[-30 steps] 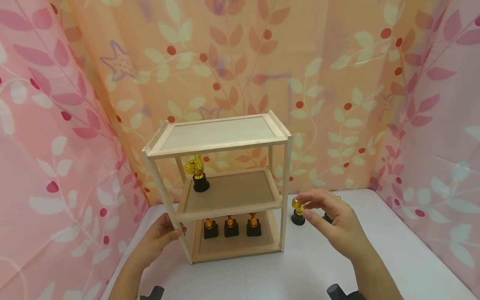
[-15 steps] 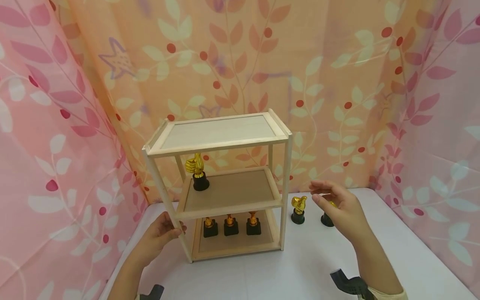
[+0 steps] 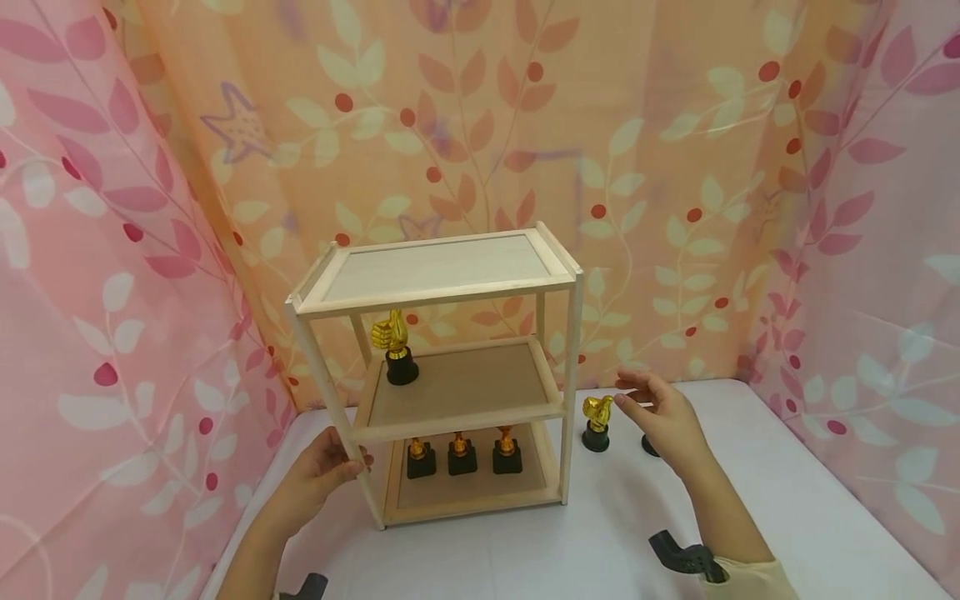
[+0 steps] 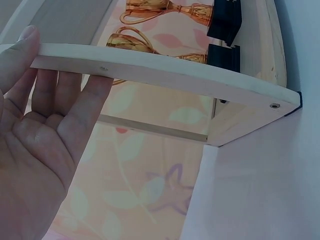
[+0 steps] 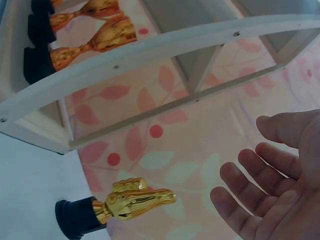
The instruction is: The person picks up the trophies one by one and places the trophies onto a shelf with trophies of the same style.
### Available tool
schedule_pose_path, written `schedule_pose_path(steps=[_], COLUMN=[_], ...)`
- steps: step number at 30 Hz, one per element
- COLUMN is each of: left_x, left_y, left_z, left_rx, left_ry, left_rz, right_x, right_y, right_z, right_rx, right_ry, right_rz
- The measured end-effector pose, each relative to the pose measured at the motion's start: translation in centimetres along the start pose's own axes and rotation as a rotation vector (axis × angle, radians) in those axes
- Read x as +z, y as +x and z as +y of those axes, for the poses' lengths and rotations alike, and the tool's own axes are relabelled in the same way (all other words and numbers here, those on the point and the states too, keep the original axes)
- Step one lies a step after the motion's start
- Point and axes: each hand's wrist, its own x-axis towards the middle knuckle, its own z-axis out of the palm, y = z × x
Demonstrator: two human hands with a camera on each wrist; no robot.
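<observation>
My left hand (image 3: pixel 318 471) grips the front left post of a pale wooden three-tier shelf (image 3: pixel 457 425); in the left wrist view the thumb lies on one side and the fingers (image 4: pixel 90 100) behind. My right hand (image 3: pixel 663 417) hovers just right of a gold thumbs-up trophy (image 3: pixel 597 423) on a black base, fingers loosely bent and apart from it. In the right wrist view that trophy (image 5: pixel 135 202) stands beyond the fingertips, nothing in the hand. A second trophy (image 3: pixel 649 446) is mostly hidden behind the right hand; only its black base shows.
On the middle tier, at the left, stands another thumbs-up trophy (image 3: pixel 395 348). Three gold cup trophies (image 3: pixel 462 454) with black bases line the bottom tier. A white tabletop (image 3: pixel 495 558) lies under everything, and floral curtains (image 3: pixel 660 167) enclose the back and sides.
My right hand first moved right, away from the nearer thumbs-up trophy, then came partly back left toward it. My left hand keeps its hold on the post, and the shelf stays in place.
</observation>
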Motion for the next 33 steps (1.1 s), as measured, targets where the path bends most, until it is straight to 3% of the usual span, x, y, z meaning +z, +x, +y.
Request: schedule_pose_path(steps=[7, 13, 33], left_x=[0.1, 0.1, -0.1], left_y=[0.0, 0.1, 0.0], left_z=[0.1, 0.0, -0.3], left_rx=[-0.021, 0.005, 0.011], left_ry=[0.016, 0.007, 0.005], left_rz=[0.009, 0.001, -0.006], right_x=[1.1, 2.5, 5.9], right_y=[0.6, 1.1, 1.0], right_z=[2.3, 4.3, 9.5], right_rx=[0.057, 0.113, 0.336], right_ry=[-0.038, -0.057, -0.081], right_rz=[0.017, 0.025, -0.095])
